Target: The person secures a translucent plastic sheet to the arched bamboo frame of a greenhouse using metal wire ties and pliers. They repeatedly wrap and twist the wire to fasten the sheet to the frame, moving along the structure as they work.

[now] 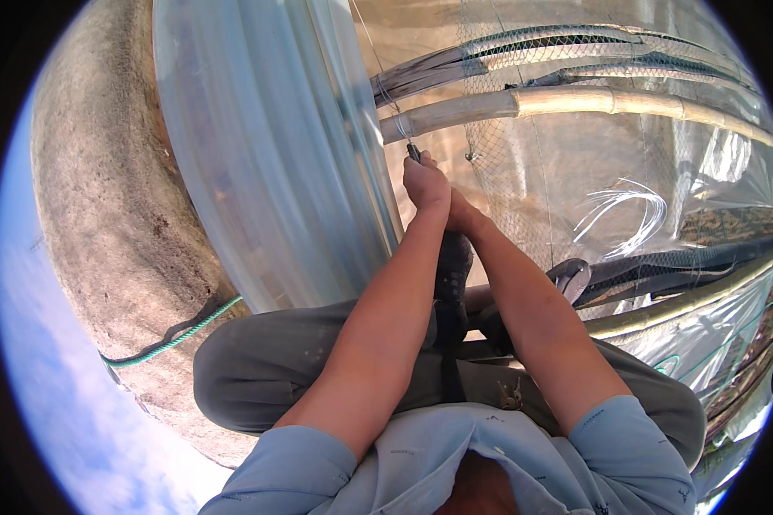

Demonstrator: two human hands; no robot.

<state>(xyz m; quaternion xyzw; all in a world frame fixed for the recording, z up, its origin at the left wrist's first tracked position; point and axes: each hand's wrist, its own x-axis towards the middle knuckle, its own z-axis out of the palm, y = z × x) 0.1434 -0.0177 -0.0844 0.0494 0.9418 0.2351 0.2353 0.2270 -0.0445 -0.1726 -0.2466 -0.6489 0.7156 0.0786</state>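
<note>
My left hand [426, 181] is closed around a small dark hand tool [413, 152], with its tip pointing away from me. At that tip, a thin metal wire [399, 122] forms a loop by the end of a pale bamboo pole [563, 101]. The wire continues upward along the edge of a translucent corrugated sheet [277, 141]. My right hand [466, 211] is tucked behind my left wrist; its fingers are hidden, so I cannot tell what it grips. Below the hands shows a dark shoe [454, 264].
Split bamboo poles [554, 48] and green netting [486, 154] lie over plastic film at the upper right. A bundle of white strands [647, 225] rests on the film. Left stands a rough wall [122, 180], crossed by a green rope [187, 335]. Another bamboo pole [670, 309] runs lower right.
</note>
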